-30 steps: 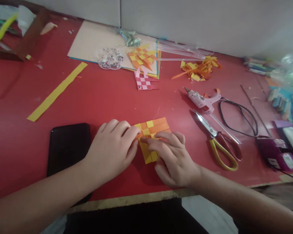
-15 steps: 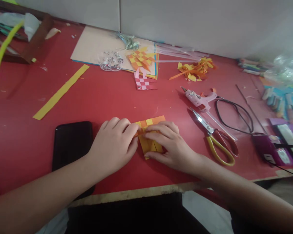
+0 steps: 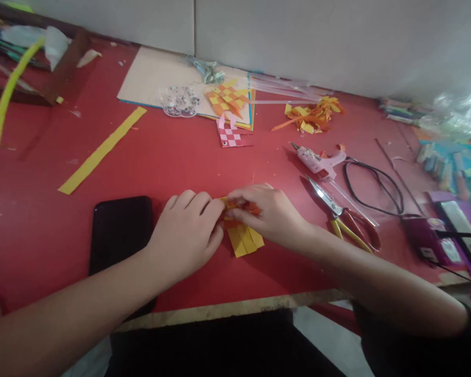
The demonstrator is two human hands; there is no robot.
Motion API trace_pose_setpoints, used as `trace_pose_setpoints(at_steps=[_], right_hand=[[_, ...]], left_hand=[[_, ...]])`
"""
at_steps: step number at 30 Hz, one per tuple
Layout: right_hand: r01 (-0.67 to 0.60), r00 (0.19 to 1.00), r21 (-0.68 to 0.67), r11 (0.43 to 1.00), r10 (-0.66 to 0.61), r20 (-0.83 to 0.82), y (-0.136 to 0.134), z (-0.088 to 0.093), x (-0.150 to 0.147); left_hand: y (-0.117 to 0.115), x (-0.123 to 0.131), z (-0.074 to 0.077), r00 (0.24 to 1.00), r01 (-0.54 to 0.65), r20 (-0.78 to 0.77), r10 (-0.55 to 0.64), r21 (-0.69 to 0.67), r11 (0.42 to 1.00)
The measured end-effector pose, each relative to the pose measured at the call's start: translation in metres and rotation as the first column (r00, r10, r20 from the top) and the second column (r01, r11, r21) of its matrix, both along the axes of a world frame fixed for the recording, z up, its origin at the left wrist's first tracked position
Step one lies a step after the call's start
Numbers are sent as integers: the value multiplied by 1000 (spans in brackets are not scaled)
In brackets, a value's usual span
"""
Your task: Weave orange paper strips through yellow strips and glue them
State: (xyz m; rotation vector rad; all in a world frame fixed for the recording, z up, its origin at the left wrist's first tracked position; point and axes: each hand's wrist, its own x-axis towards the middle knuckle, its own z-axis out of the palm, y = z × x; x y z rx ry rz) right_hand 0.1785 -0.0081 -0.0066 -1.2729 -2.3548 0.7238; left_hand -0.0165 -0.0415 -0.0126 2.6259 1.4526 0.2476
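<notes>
Between my hands, near the table's front edge, lies a piece of woven yellow and orange paper strips point(image 3: 244, 241). Its yellow strip ends point toward me; most of the orange part is covered by my fingers. My left hand point(image 3: 190, 222) pinches the left side of the weave with thumb and forefinger. From the right, my right hand point(image 3: 272, 212) has its thumb and fingers closed on the orange strips at the top. A black phone point(image 3: 121, 233) lies partly under my left forearm.
Right of my hands are scissors point(image 3: 339, 212) and a pink glue gun point(image 3: 320, 162) with a black cord. A yellow paper strip point(image 3: 102, 152) lies at left. Farther back are a pink checkered paper fish point(image 3: 230, 133), an orange-yellow woven fish point(image 3: 225, 97) and paper scraps point(image 3: 312, 115).
My right hand has moved up from lying spread over the weave and now pinches the orange strips. More of the yellow strip ends show. The left hand stays nearly in place.
</notes>
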Motion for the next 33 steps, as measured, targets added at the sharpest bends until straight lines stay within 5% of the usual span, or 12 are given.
trace_pose_setpoints(at_steps=[9,20,26,33], right_hand=[[79,995,-129,988,-87,-53,5,-2,-3],[201,973,126,971,-183,-142,1,7,6],[-43,998,19,999,42,45,-13,7,12],[-58,978,29,998,51,201,-15,2,5]], left_hand=[[-2,0,-2,1000,-8,7,8,35,999],[-1,-2,-3,1000,19,-1,-19,-10,1000],[-1,-1,-2,1000,14,-7,-14,-15,1000],[-2,-2,-1,1000,13,-4,-13,-36,999]])
